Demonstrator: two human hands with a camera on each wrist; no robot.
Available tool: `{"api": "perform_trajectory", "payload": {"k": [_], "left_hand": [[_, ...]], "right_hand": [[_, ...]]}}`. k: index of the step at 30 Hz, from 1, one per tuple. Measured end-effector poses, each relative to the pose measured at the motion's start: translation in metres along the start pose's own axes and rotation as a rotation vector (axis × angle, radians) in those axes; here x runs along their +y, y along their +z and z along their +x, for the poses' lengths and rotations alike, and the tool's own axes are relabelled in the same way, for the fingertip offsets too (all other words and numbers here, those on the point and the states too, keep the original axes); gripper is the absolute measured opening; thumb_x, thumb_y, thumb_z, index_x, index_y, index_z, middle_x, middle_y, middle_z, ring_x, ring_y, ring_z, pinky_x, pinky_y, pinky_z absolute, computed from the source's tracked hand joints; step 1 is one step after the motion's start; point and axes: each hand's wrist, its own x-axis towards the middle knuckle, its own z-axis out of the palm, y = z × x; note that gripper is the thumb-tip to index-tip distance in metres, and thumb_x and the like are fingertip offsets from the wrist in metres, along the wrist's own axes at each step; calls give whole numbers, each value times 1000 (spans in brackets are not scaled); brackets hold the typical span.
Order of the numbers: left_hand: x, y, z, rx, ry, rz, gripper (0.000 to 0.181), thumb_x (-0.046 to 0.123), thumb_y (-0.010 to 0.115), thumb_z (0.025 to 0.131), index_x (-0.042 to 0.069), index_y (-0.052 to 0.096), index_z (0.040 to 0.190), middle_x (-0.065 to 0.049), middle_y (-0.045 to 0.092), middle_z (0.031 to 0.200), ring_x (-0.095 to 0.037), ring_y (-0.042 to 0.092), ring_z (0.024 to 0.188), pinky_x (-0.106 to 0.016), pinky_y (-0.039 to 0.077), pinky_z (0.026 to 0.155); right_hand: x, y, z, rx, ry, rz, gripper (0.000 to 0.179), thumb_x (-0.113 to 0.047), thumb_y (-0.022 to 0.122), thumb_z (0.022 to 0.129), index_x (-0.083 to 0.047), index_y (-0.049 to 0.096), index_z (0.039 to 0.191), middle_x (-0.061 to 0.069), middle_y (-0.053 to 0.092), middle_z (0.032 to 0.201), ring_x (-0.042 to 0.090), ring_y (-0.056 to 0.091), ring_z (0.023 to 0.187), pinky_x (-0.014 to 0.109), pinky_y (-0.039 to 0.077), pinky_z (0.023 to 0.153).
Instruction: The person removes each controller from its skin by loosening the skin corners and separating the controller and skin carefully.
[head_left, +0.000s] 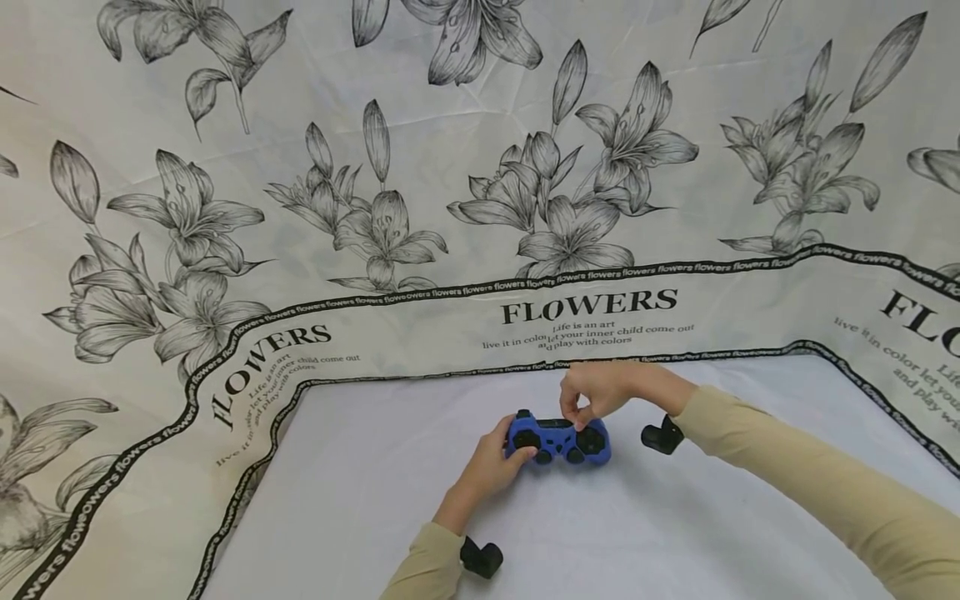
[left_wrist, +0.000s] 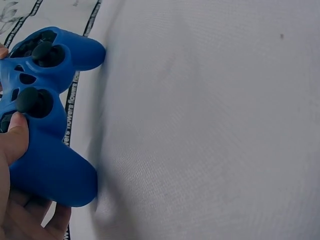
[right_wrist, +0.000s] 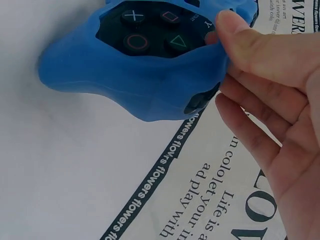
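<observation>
Controller [head_left: 556, 438] over white surface [head_left: 360, 500], flower-printed cloth [head_left: 465, 125] beyond.

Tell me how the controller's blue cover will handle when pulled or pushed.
The blue cover is probably soft rather than stiff: its edge warps where the right hand pinches it. It may cling when pulled, since it wraps closely round the controller.

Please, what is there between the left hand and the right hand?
In the head view, the blue controller is between the left hand and the right hand; both touch it.
</observation>
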Motion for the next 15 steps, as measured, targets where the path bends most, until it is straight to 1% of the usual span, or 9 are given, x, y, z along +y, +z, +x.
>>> {"api": "perform_trajectory", "payload": {"k": [4, 8, 15], "left_hand": [[-1, 0, 0, 6, 16, 7, 63, 30, 63, 93, -4, 39, 140, -24, 57, 132, -33, 60, 116, -45, 49, 97], [-1, 1, 0, 10, 30, 8, 62, 29, 63, 93, -5, 40, 139, -25, 57, 132, -33, 60, 117, -45, 48, 98], [0, 0, 0, -12, 10, 61, 62, 30, 61, 94, -6, 38, 139, -26, 55, 133, -34, 55, 124, -47, 44, 103]], "right_hand": [[-2, 0, 0, -11, 5, -15, 19, -15, 73, 84, -18, 64, 68, -16, 63, 74, -4, 60, 80, 20, 51, 83], [-2, 0, -2, -14, -10, -31, 18, -14, 72, 85, -17, 63, 69, -15, 62, 74, -4, 59, 79, 21, 51, 81], [-2, 1, -5, 16, -46, -54, 18, -16, 72, 86, -17, 62, 70, -14, 60, 76, -3, 57, 80, 22, 51, 81]]}}
